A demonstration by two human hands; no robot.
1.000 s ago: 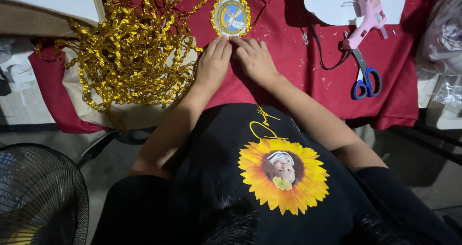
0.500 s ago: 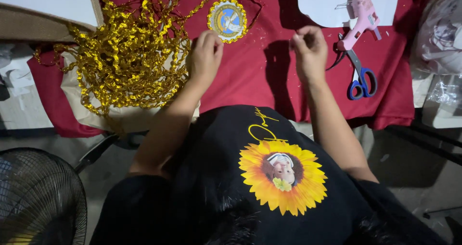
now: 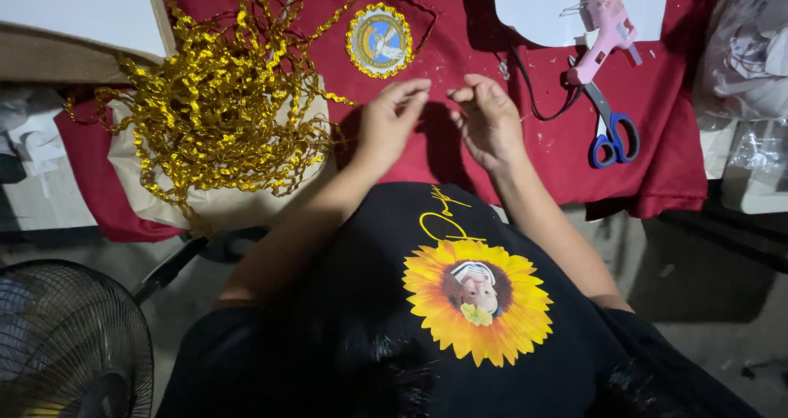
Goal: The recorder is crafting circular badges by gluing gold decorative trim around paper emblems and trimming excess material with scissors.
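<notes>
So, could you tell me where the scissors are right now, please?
In the head view, the scissors lie on the red cloth to the right of the right hand, just below the pink glue gun.

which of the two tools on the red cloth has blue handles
The scissors, lying right of the right hand, with blue loop handles. The other tool, the glue gun above them, is pink, its nozzle over the white sheet.
</notes>
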